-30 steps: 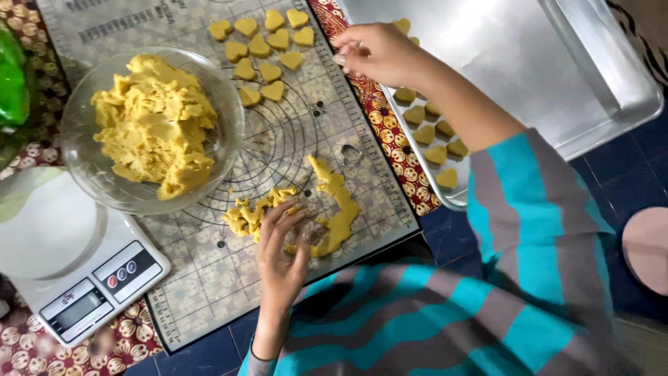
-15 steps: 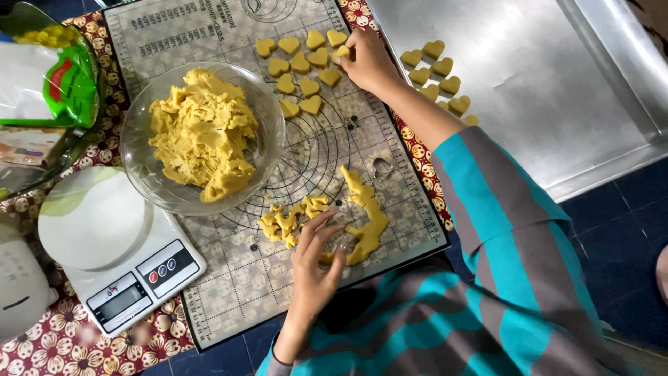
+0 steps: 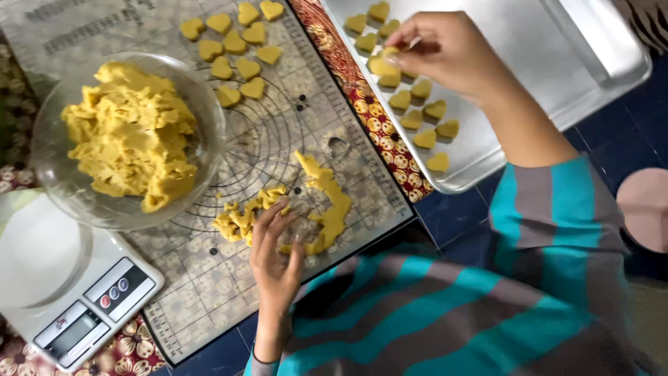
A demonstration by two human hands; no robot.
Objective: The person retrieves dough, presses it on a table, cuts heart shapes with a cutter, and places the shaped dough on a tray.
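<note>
Dark blue floor carries our gridded baking mat [image 3: 209,292], with a glass bowl of dough [image 3: 129,139] and a kitchen scale [image 3: 76,292] at left. Our right hand [image 3: 445,49] pinches one heart-shaped dough piece [image 3: 383,64] over the metal tray [image 3: 557,63] at far right. Our left hand [image 3: 275,261], fingers spread loose, rests on the dough scraps [image 3: 243,216] on the mat's near part.

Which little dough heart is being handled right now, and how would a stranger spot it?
Find the shiny metal tray at upper right, where yellow hearts lie in rows. One dough heart is pinched in the right hand just above them, the only one not lying flat.
</note>
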